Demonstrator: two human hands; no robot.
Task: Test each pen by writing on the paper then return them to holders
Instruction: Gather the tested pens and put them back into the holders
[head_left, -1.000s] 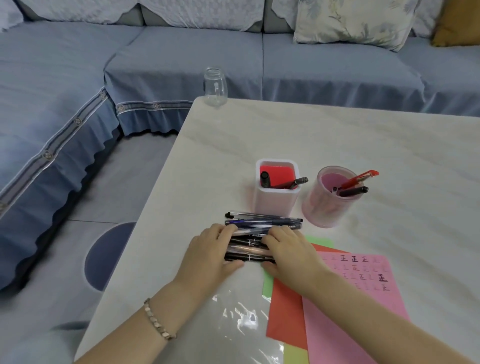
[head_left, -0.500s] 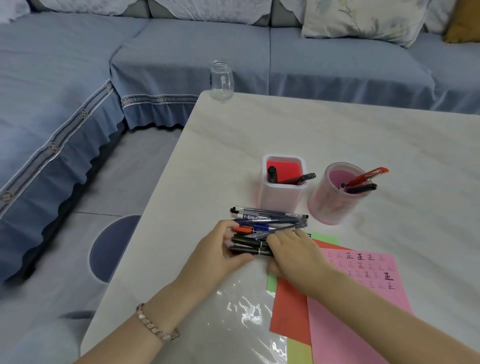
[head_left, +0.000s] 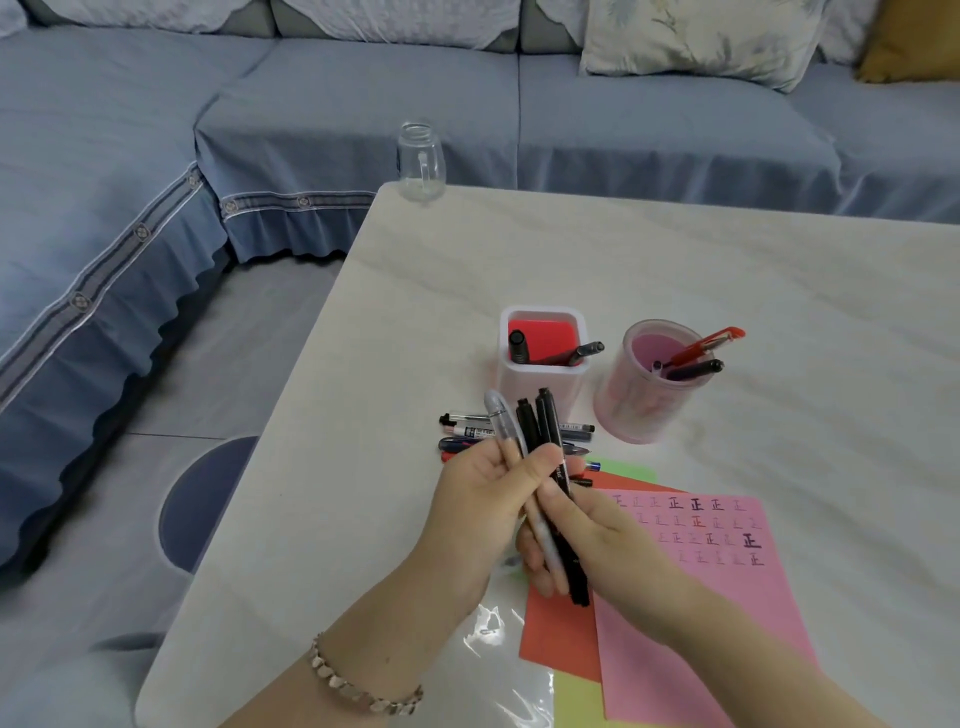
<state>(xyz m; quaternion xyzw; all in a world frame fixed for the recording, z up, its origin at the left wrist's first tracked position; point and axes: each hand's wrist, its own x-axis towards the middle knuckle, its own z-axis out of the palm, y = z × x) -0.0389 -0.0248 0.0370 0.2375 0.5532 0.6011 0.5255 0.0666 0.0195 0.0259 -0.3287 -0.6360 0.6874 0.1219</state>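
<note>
**A:** Where are the pens right now?

**B:** The left hand (head_left: 483, 504) and the right hand (head_left: 597, 535) are both gripping a bundle of three pens (head_left: 543, 426), one grey and two black. The bundle is standing almost upright above the table (head_left: 623, 260), in front of the white holder (head_left: 511, 382). The left fingers are curling round the middle and the right fingers round the lower ends. Some loose pens (head_left: 467, 431) are lying on the table just behind the hands.

**A:** And how should this step be done well?

**B:** I think the person is choosing one pen for testing. It is better if the left hand is squeezing the bundle firmly while the right hand is pulling out only one pen, slowly, so the others are not slipping down. The pink paper (head_left: 727, 597) is lying under the right forearm, with free space low on it. Whether the pen belongs in the white holder or the pink holder (head_left: 639, 410), I cannot tell.
</note>
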